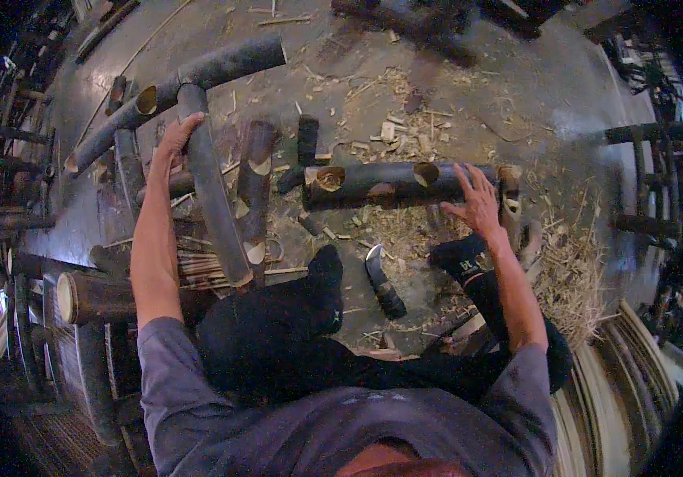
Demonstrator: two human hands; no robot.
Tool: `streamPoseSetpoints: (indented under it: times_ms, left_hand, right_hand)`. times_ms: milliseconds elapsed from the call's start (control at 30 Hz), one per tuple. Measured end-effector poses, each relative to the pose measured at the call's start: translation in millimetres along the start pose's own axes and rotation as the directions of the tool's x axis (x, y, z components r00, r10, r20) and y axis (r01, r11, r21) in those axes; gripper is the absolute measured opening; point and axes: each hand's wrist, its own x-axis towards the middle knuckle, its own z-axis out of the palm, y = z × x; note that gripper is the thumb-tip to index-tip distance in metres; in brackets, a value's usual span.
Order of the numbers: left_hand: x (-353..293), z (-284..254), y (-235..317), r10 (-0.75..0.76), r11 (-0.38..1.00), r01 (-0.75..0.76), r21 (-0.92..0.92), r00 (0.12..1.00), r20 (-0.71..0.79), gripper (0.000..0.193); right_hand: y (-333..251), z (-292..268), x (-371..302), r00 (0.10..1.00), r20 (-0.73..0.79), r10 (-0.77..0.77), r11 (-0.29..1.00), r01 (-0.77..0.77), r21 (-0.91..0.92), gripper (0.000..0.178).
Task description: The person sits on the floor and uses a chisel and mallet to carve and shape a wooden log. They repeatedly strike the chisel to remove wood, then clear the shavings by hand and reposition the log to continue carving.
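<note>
My left hand (176, 137) is wrapped round the upright piece of a dark bamboo frame (212, 187), close below its joint with a crosspiece (230, 65). That crosspiece slants up to the right and has a cut hole. On the floor in front of me lies a thick dark bamboo pole (357, 187) with rounded holes cut in it. Over its right end my right hand (476, 203) is spread open, fingertips at its surface; whether they press on it I cannot tell. Between my feet rests a knife (379, 274) with a curved blade and dark handle.
Wood chips (401, 135) and a heap of shavings (568, 270) litter the floor. Another notched bamboo piece (255, 163) stands beside the frame. At lower left is a thick bamboo pole (103, 297); long split strips (619, 374) lie at lower right. Bamboo racks line both sides.
</note>
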Motion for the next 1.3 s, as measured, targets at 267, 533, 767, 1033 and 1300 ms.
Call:
streamPoseSetpoints:
  times_ms: [267,533,767,1033,1300]
  left_hand:
    - [32,-29,-68,0.025,0.969,0.059,0.239,0.943,-0.332,0.068]
    - [30,-18,-117,0.063,0.959,0.047,0.281,0.927,-0.37,0.066]
    - [23,5,-107,0.56,0.615,0.06,0.786,0.669,-0.489,0.062]
    - [18,178,-4,0.802,0.338,-0.546,0.767,0.594,0.07,0.051]
    - [28,237,-31,0.556,0.267,-0.429,0.863,0.8,0.226,0.05]
  right_hand:
    - [-17,49,53,0.913,0.376,-0.16,0.974,0.208,-0.09,0.107]
    - [-4,67,60,0.928,0.335,-0.167,0.975,0.206,-0.087,0.108]
    - [11,48,71,0.936,0.302,-0.18,0.964,0.229,-0.135,0.097]
    - [81,31,98,0.997,0.031,0.067,0.979,-0.06,-0.194,0.087]
    - [163,53,118,0.985,0.092,0.148,0.973,-0.129,-0.191,0.091]
